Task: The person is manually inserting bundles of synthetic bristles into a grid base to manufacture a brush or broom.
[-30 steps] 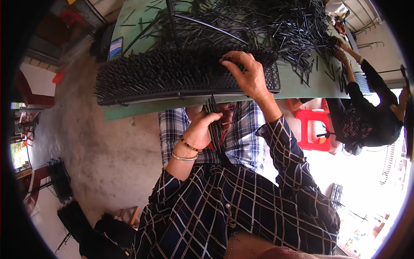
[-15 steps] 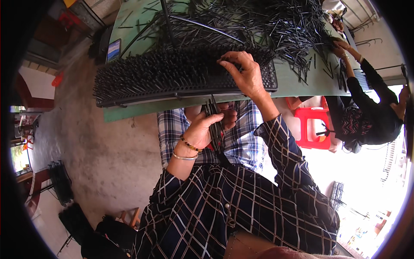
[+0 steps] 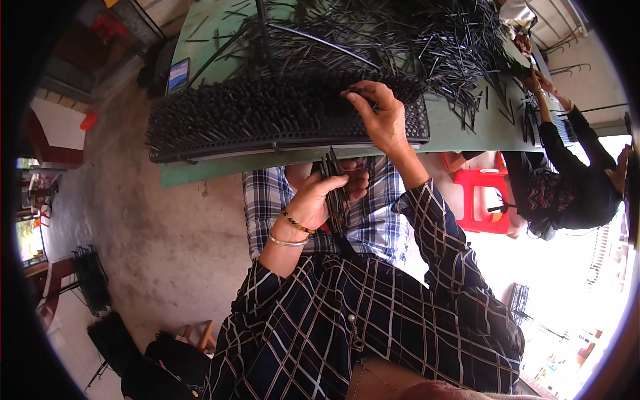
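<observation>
My left hand (image 3: 315,199), with bracelets at its wrist, is wrapped round a bundle of thin black sticks (image 3: 336,197) just below the table edge. Over the right part of a long black perforated tray (image 3: 287,142) is my right hand (image 3: 385,120). Its thumb and forefinger are pinched together at the tops of the pieces there; what they grip is too small to make out. Upright black sticks (image 3: 233,110) stand packed in the tray's holes, while holes at the right end show bare.
A heap of loose black sticks (image 3: 427,40) covers the back of the green table (image 3: 460,137). A phone-like screen (image 3: 178,75) lies at the left. On the right another person (image 3: 567,180) reaches onto the table, beside a red stool (image 3: 477,200).
My right hand has shifted very slightly over the tray, still pinched. The left hand keeps its bundle in place. The other person's arms have moved a little to the right.
</observation>
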Demonstrator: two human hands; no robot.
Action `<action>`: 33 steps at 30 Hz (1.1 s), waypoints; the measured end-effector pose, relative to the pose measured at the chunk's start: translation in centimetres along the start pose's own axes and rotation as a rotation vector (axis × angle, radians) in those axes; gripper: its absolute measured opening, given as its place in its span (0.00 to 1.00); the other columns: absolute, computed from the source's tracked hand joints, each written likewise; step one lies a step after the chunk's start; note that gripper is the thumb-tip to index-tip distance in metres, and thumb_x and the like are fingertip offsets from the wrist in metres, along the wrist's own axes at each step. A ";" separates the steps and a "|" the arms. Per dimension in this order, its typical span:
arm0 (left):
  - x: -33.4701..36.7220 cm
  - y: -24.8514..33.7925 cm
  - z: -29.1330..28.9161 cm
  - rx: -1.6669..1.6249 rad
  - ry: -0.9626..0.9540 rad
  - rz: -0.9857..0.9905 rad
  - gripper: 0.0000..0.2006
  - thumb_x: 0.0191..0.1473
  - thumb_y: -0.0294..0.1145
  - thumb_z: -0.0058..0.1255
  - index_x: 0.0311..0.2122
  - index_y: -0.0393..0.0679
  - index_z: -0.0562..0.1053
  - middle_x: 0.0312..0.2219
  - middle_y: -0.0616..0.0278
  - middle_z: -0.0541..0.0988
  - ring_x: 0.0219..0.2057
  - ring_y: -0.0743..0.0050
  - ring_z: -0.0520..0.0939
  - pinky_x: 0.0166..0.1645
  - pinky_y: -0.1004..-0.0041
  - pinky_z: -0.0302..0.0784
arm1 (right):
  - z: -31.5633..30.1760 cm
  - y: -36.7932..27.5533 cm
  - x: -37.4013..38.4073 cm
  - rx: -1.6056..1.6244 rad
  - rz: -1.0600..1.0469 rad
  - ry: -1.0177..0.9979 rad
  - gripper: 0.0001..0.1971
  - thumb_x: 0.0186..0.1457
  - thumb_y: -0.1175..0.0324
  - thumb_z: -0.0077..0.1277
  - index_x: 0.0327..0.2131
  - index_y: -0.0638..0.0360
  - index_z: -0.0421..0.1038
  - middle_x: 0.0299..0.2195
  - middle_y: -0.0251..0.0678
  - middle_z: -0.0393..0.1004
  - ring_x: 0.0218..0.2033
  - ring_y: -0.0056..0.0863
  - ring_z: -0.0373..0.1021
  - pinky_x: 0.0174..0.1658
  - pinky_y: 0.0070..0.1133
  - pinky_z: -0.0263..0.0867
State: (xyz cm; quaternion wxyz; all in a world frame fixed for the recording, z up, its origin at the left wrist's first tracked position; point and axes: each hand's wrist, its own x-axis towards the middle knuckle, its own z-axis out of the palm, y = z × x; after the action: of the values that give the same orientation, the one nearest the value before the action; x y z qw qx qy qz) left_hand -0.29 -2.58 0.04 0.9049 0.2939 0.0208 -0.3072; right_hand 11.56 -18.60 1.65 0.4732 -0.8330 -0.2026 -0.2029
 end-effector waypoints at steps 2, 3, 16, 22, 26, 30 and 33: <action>-0.3 0.1 0.0 -0.003 0.005 0.011 0.17 0.57 0.24 0.39 0.52 0.33 0.65 0.44 0.49 0.74 0.45 0.61 0.77 0.48 0.66 0.75 | 0.1 -0.4 -0.1 -0.004 0.007 0.034 0.08 0.50 0.71 0.57 0.36 0.59 0.73 0.33 0.31 0.79 0.38 0.25 0.72 0.44 0.21 0.62; -0.4 0.2 0.0 0.007 0.006 0.016 0.17 0.57 0.24 0.39 0.51 0.32 0.65 0.44 0.49 0.74 0.45 0.61 0.77 0.48 0.66 0.75 | 0.2 -0.6 -0.1 0.000 0.004 0.032 0.08 0.50 0.71 0.57 0.36 0.59 0.73 0.33 0.31 0.79 0.38 0.25 0.72 0.44 0.21 0.62; -0.3 -0.4 -0.4 -0.052 0.020 -0.005 0.15 0.56 0.23 0.41 0.50 0.33 0.66 0.43 0.48 0.75 0.45 0.60 0.77 0.50 0.65 0.75 | 0.5 -1.4 -0.3 -0.332 -0.373 -0.071 0.15 0.45 0.72 0.58 0.40 0.53 0.75 0.36 0.31 0.75 0.38 0.30 0.69 0.44 0.25 0.60; 0.2 0.0 0.7 -0.055 0.028 0.009 0.15 0.56 0.23 0.42 0.49 0.31 0.66 0.41 0.47 0.76 0.42 0.59 0.79 0.48 0.63 0.76 | -0.4 -2.4 -0.7 -0.253 -0.268 0.016 0.11 0.48 0.70 0.57 0.37 0.59 0.76 0.35 0.36 0.75 0.36 0.32 0.70 0.41 0.25 0.64; 0.4 1.1 1.9 0.060 0.029 0.060 0.15 0.56 0.24 0.44 0.48 0.31 0.67 0.39 0.49 0.77 0.42 0.60 0.79 0.46 0.64 0.77 | -2.9 -3.6 -2.7 0.111 0.265 -0.305 0.12 0.54 0.64 0.55 0.35 0.66 0.75 0.30 0.37 0.75 0.32 0.26 0.71 0.35 0.22 0.67; 1.4 1.2 2.4 0.266 -0.083 0.021 0.14 0.56 0.26 0.46 0.47 0.31 0.68 0.37 0.51 0.78 0.40 0.63 0.80 0.42 0.67 0.77 | -4.9 -4.4 -3.5 0.502 0.795 -0.521 0.13 0.54 0.62 0.55 0.32 0.66 0.75 0.24 0.30 0.73 0.27 0.14 0.67 0.30 0.17 0.63; 1.9 0.2 2.7 0.260 -0.083 -0.012 0.13 0.57 0.28 0.46 0.46 0.32 0.68 0.36 0.52 0.78 0.38 0.64 0.80 0.40 0.69 0.77 | -5.5 -3.3 -4.2 0.539 0.773 -0.460 0.12 0.54 0.65 0.55 0.30 0.68 0.75 0.21 0.28 0.71 0.23 0.12 0.65 0.25 0.15 0.62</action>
State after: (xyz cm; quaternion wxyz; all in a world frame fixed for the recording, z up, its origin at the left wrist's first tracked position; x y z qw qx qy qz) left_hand 0.99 -4.96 1.99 0.8573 0.3958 -0.0546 -0.3246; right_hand 5.52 -22.49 4.32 0.6543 -0.7187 -0.0240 0.2341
